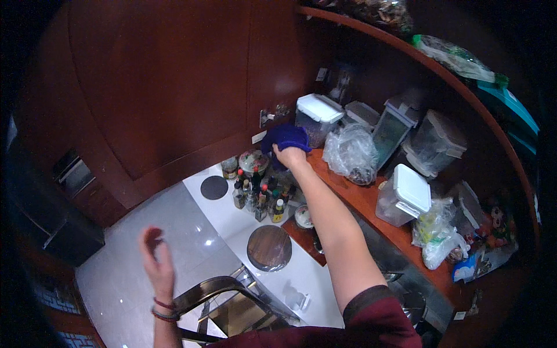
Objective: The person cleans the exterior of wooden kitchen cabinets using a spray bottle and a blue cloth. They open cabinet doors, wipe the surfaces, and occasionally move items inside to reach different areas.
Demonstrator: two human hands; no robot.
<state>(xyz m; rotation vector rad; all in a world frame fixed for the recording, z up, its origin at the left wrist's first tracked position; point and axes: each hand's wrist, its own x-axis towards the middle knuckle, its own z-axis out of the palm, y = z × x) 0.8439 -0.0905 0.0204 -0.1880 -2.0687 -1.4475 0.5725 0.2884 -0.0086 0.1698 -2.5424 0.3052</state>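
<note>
My right hand is stretched out and grips a purple-blue cloth. The cloth rests near the left end of the wooden cabinet shelf, close to the hinge of the cabinet door. Beside the cloth stands a clear container with a white lid. My left hand hangs over the tiled floor at the left, slightly blurred, its fingers loosely curved and holding nothing. Bands circle its wrist.
Several sauce bottles and a lidded floral bowl crowd the white counter below. A round wooden board lies there too. More containers and plastic bags fill the shelf. A chair stands by the counter.
</note>
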